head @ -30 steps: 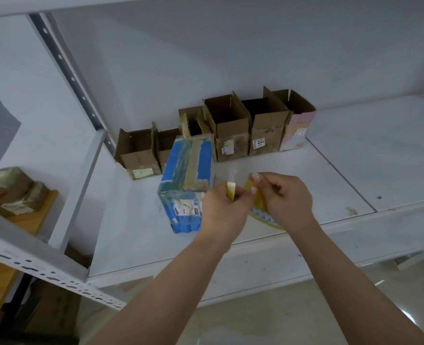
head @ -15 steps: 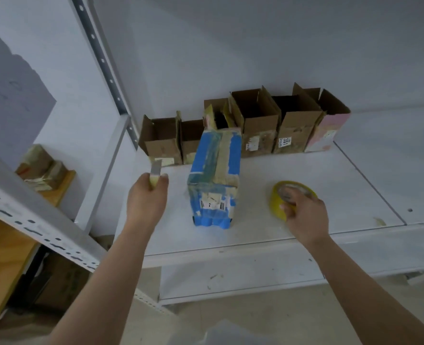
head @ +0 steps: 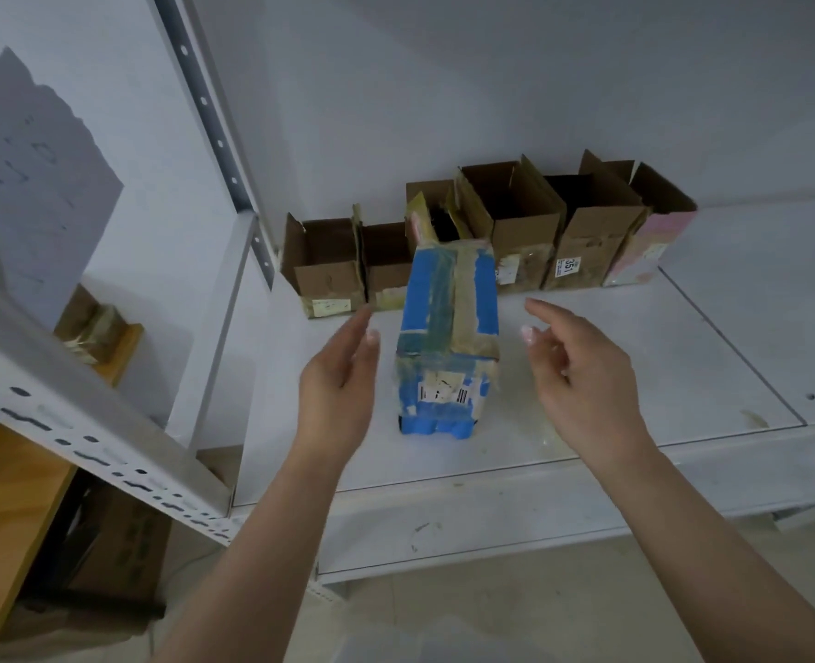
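A blue box (head: 448, 337) wrapped in brown and blue tape lies on the white shelf (head: 635, 375), its labelled end facing me. My left hand (head: 341, 375) hovers just left of the box with fingers straight, holding nothing. My right hand (head: 577, 370) hovers just right of it, fingers relaxed and slightly bent, also holding nothing. Neither hand touches the box. The yellow tape roll is not visible; my right hand covers the spot where it lay.
A row of several open cardboard boxes (head: 515, 232) stands along the wall behind the blue box. A perforated metal upright (head: 209, 117) and shelf rail (head: 85, 442) lie to the left. A wooden surface with taped parcels (head: 94, 327) sits at far left.
My left hand no longer holds the small tape piece and has moved right toward the box. My right hand has let go of the tape roll and lifted toward the box.
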The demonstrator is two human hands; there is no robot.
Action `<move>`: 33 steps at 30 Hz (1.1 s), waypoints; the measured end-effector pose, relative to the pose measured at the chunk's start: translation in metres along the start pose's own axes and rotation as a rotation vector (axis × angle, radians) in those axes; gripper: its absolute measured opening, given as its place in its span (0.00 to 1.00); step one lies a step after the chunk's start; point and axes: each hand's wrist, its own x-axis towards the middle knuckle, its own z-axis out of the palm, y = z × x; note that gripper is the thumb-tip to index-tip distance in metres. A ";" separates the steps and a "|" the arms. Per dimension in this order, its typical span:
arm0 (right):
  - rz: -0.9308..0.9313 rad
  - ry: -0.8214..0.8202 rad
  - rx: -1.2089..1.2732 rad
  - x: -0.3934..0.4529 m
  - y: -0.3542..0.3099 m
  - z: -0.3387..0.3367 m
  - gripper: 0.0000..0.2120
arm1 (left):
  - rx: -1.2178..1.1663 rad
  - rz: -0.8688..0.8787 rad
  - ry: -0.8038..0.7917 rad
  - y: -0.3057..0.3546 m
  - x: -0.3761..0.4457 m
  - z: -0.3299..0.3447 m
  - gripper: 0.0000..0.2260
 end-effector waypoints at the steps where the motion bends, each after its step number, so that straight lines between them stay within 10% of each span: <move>1: -0.037 -0.032 -0.048 0.000 -0.009 0.002 0.22 | -0.044 0.043 -0.065 0.010 -0.003 0.004 0.19; 5: -0.077 -0.241 -0.151 -0.001 -0.022 0.011 0.32 | -0.001 0.144 -0.129 0.021 -0.015 0.023 0.16; 19: -0.285 -0.135 0.079 -0.004 0.004 0.018 0.25 | 0.106 0.434 -0.008 -0.004 -0.023 0.032 0.15; 28: -0.248 -0.145 0.102 -0.005 0.003 0.016 0.25 | -0.131 0.195 -0.474 -0.014 -0.002 -0.014 0.16; 33: -0.220 -0.137 0.122 -0.005 0.003 0.017 0.25 | -0.001 0.287 -0.348 -0.024 0.002 0.001 0.18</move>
